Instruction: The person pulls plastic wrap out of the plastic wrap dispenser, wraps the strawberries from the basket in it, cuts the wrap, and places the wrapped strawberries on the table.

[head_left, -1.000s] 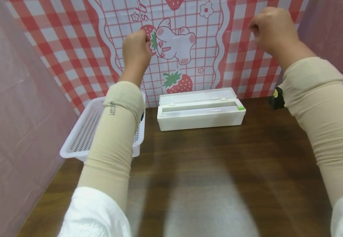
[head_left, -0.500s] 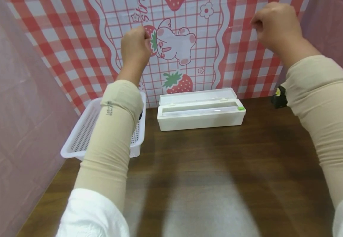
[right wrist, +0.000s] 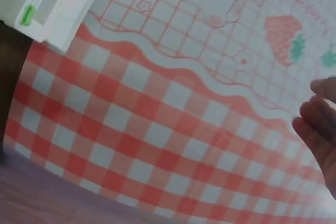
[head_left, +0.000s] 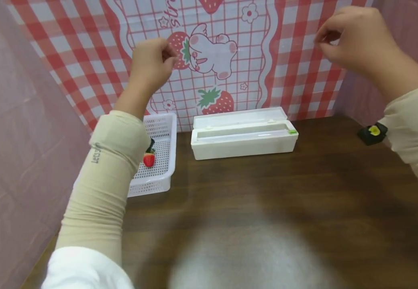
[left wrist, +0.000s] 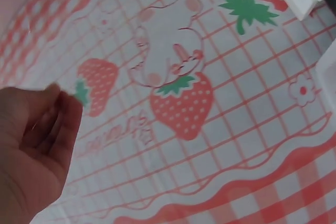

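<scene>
The table (head_left: 237,192), apparently wooden, bears a basket (head_left: 152,187) and box (head_left: 245,148).

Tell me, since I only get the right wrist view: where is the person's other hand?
Observer: The head view shows the left hand raised in front of the strawberry-print cloth.

Visitor: I see part of a white box. Does anything else stand on the table?

Observer: Yes, a white perforated basket stands to the left of it.

Visitor: Oh! Is there something inside it?

Observer: A red thing that looks like a strawberry lies in it; the left sleeve hides part of the inside, so I can't tell you everything it holds.
</scene>
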{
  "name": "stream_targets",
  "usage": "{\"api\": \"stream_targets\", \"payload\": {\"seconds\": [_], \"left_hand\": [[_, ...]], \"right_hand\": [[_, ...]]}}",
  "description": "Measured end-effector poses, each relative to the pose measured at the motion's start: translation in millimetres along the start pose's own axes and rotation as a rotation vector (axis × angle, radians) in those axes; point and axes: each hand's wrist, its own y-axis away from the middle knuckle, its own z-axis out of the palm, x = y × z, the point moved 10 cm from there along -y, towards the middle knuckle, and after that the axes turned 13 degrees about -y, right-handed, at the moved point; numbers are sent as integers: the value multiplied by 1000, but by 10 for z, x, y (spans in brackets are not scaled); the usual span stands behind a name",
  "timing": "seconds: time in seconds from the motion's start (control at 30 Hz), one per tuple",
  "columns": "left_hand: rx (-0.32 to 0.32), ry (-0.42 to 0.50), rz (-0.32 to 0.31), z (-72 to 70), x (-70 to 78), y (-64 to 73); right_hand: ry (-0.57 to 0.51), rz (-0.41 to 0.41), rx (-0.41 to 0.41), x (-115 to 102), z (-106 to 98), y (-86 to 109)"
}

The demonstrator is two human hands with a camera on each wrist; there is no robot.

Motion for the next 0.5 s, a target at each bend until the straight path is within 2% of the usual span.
{"api": "stream_targets", "payload": {"seconds": [0.13, 0.27, 0.37, 0.5], "left_hand": [[-100, 75, 103, -79, 1, 213], [-174, 200, 229, -133, 53, 451], [-265, 333, 292, -67, 105, 643], [-415, 462, 371, 97, 194, 903]], "right_hand": [[-144, 71, -76, 41, -43, 199], [-416, 103, -164, 123, -16, 407], [-631, 101, -254, 163, 56, 589], [-784, 80, -410, 156, 226, 866]]}}
